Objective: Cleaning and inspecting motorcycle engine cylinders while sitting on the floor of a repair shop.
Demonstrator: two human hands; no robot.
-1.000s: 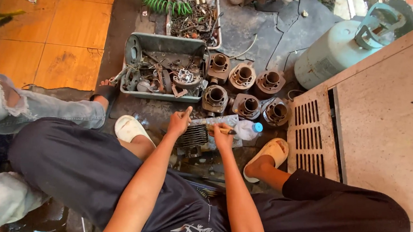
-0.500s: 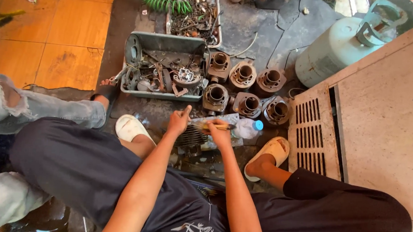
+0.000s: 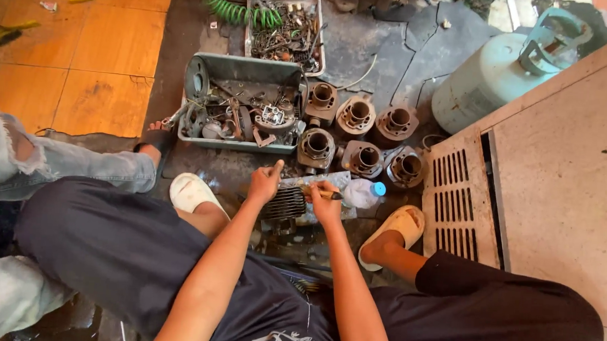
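A dark finned engine cylinder (image 3: 286,203) lies on the greasy floor between my feet. My left hand (image 3: 265,182) rests on its left upper side, fingers partly spread. My right hand (image 3: 325,204) is closed around a small tool with a yellowish handle (image 3: 321,192), held over the cylinder's right end. A clear plastic bottle with a blue cap (image 3: 360,192) lies just right of my right hand.
Several engine cylinders (image 3: 356,137) stand beyond my hands. A grey tray (image 3: 245,71) of metal parts and a white tray (image 3: 285,23) of scrap sit further back. A pale gas tank (image 3: 488,80) and a beige cabinet (image 3: 563,179) are at right. Another person's jeans-clad leg (image 3: 51,165) is at left.
My hands have shifted only slightly on the cylinder; the tool stays at its right end.
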